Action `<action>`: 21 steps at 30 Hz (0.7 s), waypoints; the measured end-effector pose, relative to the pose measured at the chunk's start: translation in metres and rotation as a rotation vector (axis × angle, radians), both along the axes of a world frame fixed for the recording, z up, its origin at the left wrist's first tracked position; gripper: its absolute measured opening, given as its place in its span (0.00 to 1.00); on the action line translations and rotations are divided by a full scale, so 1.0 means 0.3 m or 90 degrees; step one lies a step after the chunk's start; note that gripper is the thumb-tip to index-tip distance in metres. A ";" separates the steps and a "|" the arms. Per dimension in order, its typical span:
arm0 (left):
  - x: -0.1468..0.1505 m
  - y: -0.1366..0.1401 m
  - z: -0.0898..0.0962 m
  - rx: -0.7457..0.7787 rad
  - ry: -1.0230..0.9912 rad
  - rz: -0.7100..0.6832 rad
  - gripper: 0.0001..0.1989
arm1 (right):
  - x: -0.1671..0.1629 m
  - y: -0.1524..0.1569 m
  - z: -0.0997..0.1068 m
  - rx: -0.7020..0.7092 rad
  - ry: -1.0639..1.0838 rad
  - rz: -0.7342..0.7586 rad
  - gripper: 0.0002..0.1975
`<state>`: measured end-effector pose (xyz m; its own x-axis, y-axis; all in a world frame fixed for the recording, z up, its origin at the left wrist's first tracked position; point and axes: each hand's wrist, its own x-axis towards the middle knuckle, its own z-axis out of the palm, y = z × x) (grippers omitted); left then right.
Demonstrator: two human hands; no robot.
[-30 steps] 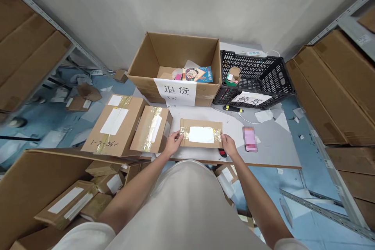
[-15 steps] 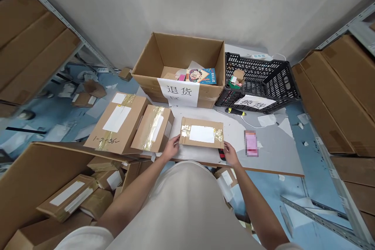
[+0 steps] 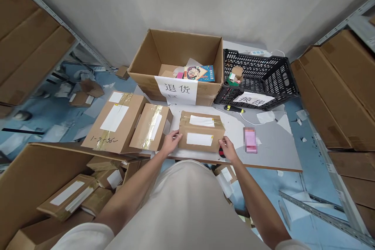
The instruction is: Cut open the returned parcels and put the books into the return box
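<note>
A taped cardboard box (image 3: 183, 140) is tipped at the front middle of the table, showing two faces that each carry a white label. My left hand (image 3: 170, 143) grips its left end with thumb and fingers. At the opposite end my right hand (image 3: 228, 149) pinches the right edge. A black and red object (image 3: 222, 152) lies partly hidden beside my right hand. To the left stand a smaller taped box (image 3: 142, 121) and a larger taped box (image 3: 124, 133) with handwriting on it.
Behind is a big open carton (image 3: 143, 80) with books inside and a paper sign. A black plastic crate (image 3: 260, 72) adjoins it. A yellow and black cutter (image 3: 233, 109) and a blurred pink item (image 3: 250, 140) lie on the table (image 3: 278, 152). A parcel-filled carton (image 3: 26, 172) stands lower left.
The box between my hands has been tilted, so a front face with a second white label now shows below the top one. Both hands have stayed at its ends.
</note>
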<state>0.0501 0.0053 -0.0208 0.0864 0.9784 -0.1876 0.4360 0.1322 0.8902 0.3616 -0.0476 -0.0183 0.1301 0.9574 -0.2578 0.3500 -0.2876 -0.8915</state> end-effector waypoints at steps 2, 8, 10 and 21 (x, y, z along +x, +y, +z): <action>0.002 0.023 0.016 0.015 0.070 0.010 0.22 | -0.008 0.012 0.016 -0.006 -0.084 -0.003 0.19; 0.036 0.092 0.005 0.001 0.123 0.019 0.22 | -0.048 0.077 -0.009 -0.013 -0.180 -0.036 0.24; 0.039 0.111 -0.002 -0.001 0.122 0.019 0.22 | -0.049 0.093 -0.017 -0.004 -0.181 -0.044 0.25; -0.033 -0.083 -0.147 -0.125 -0.105 -0.066 0.33 | -0.030 -0.095 -0.138 -0.010 0.057 0.049 0.31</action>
<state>0.0400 -0.0197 -0.0648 0.2286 0.9091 -0.3482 0.3078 0.2718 0.9118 0.3526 -0.0761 -0.0597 0.0326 0.9592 -0.2808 0.2905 -0.2779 -0.9156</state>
